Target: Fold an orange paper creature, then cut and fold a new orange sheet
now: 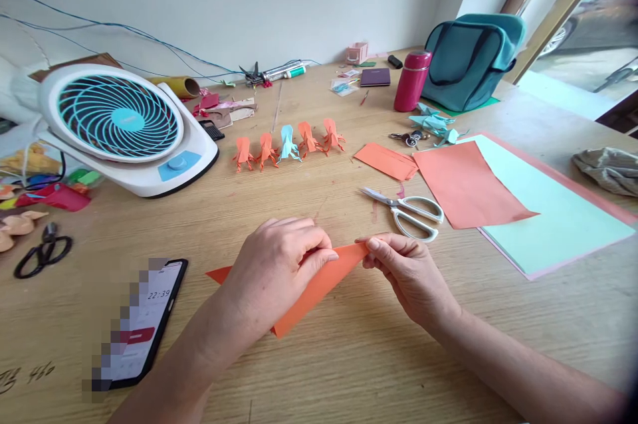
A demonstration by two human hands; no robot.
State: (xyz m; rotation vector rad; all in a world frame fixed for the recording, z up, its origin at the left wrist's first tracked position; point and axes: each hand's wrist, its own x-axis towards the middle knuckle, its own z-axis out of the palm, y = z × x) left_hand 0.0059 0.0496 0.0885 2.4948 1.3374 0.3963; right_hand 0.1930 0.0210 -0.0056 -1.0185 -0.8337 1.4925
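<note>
A folded sheet of orange paper [319, 291] is held between my two hands just above the wooden table, its layers doubled over along a slanting edge. My left hand [279, 258] lies across the paper, thumb and fingers pinching its upper edge and covering much of the left part. With thumb and fingertips, my right hand [403, 268] pinches the pointed right corner. One orange tip shows to the left of my left wrist. Just beyond my right hand lie white-handled scissors [416, 214], their blades pointing left.
Folded paper figures [287, 143] stand in a row farther back. Orange strips [386, 161], an orange sheet [468, 181] and pale green paper [563, 211] lie right. A fan [129, 121], phone [149, 324] and black scissors [44, 254] are left; a bottle [413, 82] and bag [468, 65] stand behind.
</note>
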